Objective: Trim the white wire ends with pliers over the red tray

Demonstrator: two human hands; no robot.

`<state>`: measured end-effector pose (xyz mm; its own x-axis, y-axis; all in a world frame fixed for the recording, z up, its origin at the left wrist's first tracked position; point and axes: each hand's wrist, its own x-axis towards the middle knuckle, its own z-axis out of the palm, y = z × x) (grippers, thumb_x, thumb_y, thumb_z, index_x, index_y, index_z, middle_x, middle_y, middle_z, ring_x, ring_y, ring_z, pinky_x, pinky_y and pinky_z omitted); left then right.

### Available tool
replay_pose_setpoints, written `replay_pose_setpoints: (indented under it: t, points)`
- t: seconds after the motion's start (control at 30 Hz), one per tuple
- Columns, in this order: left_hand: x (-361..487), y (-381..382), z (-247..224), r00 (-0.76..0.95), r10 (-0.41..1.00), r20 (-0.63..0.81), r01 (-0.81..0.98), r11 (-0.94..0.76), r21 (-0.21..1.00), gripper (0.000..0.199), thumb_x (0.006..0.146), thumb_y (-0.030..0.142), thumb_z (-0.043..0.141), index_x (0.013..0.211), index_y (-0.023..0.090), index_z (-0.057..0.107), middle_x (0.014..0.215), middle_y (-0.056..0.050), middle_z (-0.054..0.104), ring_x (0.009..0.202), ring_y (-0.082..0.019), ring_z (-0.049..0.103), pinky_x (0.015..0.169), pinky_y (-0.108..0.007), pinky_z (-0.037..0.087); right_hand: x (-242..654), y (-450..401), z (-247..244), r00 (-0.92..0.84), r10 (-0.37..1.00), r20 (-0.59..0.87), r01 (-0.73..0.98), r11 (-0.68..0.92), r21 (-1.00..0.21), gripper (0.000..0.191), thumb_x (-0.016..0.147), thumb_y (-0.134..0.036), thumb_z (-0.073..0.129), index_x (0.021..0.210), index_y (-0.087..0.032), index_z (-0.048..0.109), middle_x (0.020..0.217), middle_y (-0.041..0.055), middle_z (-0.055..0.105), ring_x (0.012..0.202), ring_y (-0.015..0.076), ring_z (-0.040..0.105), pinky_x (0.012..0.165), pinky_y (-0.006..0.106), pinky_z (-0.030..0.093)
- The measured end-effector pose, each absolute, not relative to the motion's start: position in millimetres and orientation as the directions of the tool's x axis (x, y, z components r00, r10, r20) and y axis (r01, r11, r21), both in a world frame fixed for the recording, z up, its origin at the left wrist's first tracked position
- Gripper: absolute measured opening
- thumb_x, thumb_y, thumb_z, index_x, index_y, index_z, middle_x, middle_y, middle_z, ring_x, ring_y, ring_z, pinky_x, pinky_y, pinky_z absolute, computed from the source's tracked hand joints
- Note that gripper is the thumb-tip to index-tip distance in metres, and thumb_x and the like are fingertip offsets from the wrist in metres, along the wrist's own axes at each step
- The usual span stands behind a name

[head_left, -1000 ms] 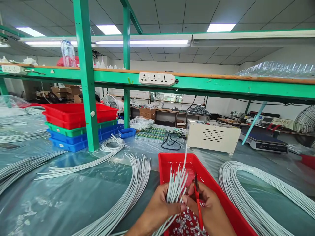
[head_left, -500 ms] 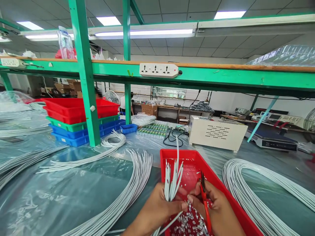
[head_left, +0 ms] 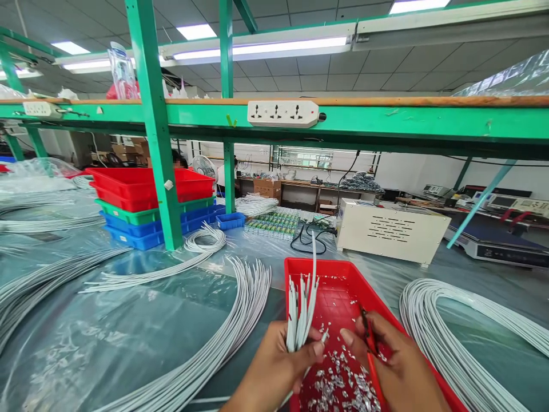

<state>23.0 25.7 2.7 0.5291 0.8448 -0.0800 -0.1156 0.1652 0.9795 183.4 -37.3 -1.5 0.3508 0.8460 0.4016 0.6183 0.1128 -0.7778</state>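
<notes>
My left hand [head_left: 274, 366] grips a bundle of white cables [head_left: 302, 303] whose ends stick upward over a red tray [head_left: 338, 274]. One cable end reaches higher than the others. My right hand [head_left: 392, 360] holds red-handled cutters [head_left: 369, 346] just right of the bundle, with a small gap between the hands. Silvery cut scraps [head_left: 343, 383] lie scattered on the tray floor under both hands.
Curved bundles of white cable lie on the plastic-covered table to the left [head_left: 231, 332] and right [head_left: 441, 337]. Stacked red, green and blue trays [head_left: 146, 206] stand behind a green post [head_left: 158, 143]. A beige box [head_left: 392, 232] sits beyond the tray.
My right hand with the cutters has drawn away to the right from the bundle. The view has shifted down and left, showing more of the tray floor and scraps.
</notes>
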Motion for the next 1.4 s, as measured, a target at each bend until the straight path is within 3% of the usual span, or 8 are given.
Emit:
replay_pose_setpoints:
  t: [0.17, 0.3, 0.47, 0.6, 0.73, 0.9, 1.17, 1.4]
  points:
    - [18, 25, 12, 0.529, 0.848, -0.027, -0.207, 0.160, 0.965, 0.039, 0.057, 0.046, 0.077, 0.072, 0.012, 0.064, 0.046, 0.006, 0.051, 0.033, -0.001, 0.025, 0.035, -0.019, 0.013, 191, -38, 3, 0.009, 0.828, 0.561, 0.966, 0.137, -0.217, 0.033, 0.077, -0.046, 0.056, 0.058, -0.021, 0.044, 0.053, -0.0015, 0.056, 0.054, 0.0169, 0.053, 0.066, 0.034, 0.043]
    - [15, 24, 15, 0.557, 0.831, 0.002, -0.218, 0.143, 0.965, 0.034, 0.063, 0.044, 0.075, 0.071, 0.012, 0.066, 0.049, 0.005, 0.051, 0.033, 0.000, 0.025, 0.035, -0.019, 0.013, 186, -40, 9, -0.110, 0.766, 0.633, 0.991, 0.135, 0.009, 0.042, 0.076, -0.045, 0.058, 0.051, -0.021, 0.035, 0.041, -0.0072, 0.047, 0.042, 0.0123, 0.049, 0.057, 0.028, 0.044]
    - [15, 21, 12, 0.551, 0.834, -0.011, -0.217, 0.157, 0.963, 0.036, 0.061, 0.044, 0.076, 0.071, 0.013, 0.063, 0.045, 0.007, 0.048, 0.033, -0.001, 0.026, 0.035, -0.019, 0.013, 185, -44, 10, -0.110, 0.783, 0.613, 0.992, 0.128, 0.015, 0.044, 0.075, -0.051, 0.059, 0.049, -0.021, 0.040, 0.041, -0.0086, 0.051, 0.047, 0.0123, 0.054, 0.044, 0.021, 0.038]
    - [16, 22, 7, 0.536, 0.844, -0.016, -0.220, 0.158, 0.963, 0.037, 0.060, 0.046, 0.077, 0.072, 0.014, 0.061, 0.038, 0.011, 0.038, 0.031, -0.002, 0.023, 0.034, -0.019, 0.012, 184, -46, 11, -0.138, 0.784, 0.605, 0.990, 0.135, 0.052, 0.044, 0.076, -0.051, 0.056, 0.048, -0.020, 0.043, 0.040, -0.0085, 0.049, 0.044, 0.0114, 0.050, 0.053, 0.024, 0.045]
    - [16, 24, 7, 0.585, 0.810, 0.035, -0.216, 0.114, 0.970, 0.034, 0.063, 0.044, 0.075, 0.070, 0.013, 0.063, 0.038, 0.010, 0.038, 0.031, -0.002, 0.023, 0.033, -0.019, 0.012, 183, -46, 11, -0.135, 0.783, 0.608, 0.990, 0.125, 0.060, 0.045, 0.073, -0.051, 0.059, 0.047, -0.020, 0.041, 0.039, -0.0074, 0.047, 0.047, 0.0130, 0.052, 0.048, 0.023, 0.044]
    - [14, 22, 13, 0.631, 0.773, 0.069, -0.228, 0.100, 0.968, 0.031, 0.066, 0.042, 0.073, 0.068, 0.014, 0.062, 0.040, 0.010, 0.039, 0.032, -0.002, 0.024, 0.032, -0.018, 0.013, 184, -45, 7, -0.139, 0.801, 0.582, 0.990, 0.126, 0.062, 0.044, 0.074, -0.050, 0.059, 0.048, -0.020, 0.041, 0.038, -0.0084, 0.045, 0.043, 0.0113, 0.045, 0.056, 0.027, 0.048]
    - [14, 23, 9, 0.631, 0.773, 0.064, -0.211, 0.092, 0.973, 0.032, 0.066, 0.043, 0.074, 0.069, 0.013, 0.063, 0.052, 0.005, 0.049, 0.034, -0.001, 0.029, 0.032, -0.016, 0.018, 183, -47, 13, -0.182, 0.773, 0.608, 0.983, 0.159, 0.092, 0.040, 0.074, -0.048, 0.059, 0.049, -0.022, 0.043, 0.039, -0.0087, 0.050, 0.044, 0.0142, 0.053, 0.052, 0.028, 0.045]
    - [16, 22, 8, 0.606, 0.790, 0.093, -0.228, 0.060, 0.972, 0.028, 0.063, 0.038, 0.077, 0.065, 0.014, 0.063, 0.041, 0.010, 0.040, 0.033, -0.002, 0.027, 0.030, -0.015, 0.019, 182, -48, 12, -0.172, 0.781, 0.601, 0.984, 0.161, 0.074, 0.039, 0.077, -0.045, 0.057, 0.049, -0.022, 0.044, 0.038, -0.0098, 0.051, 0.043, 0.0146, 0.055, 0.057, 0.029, 0.045]
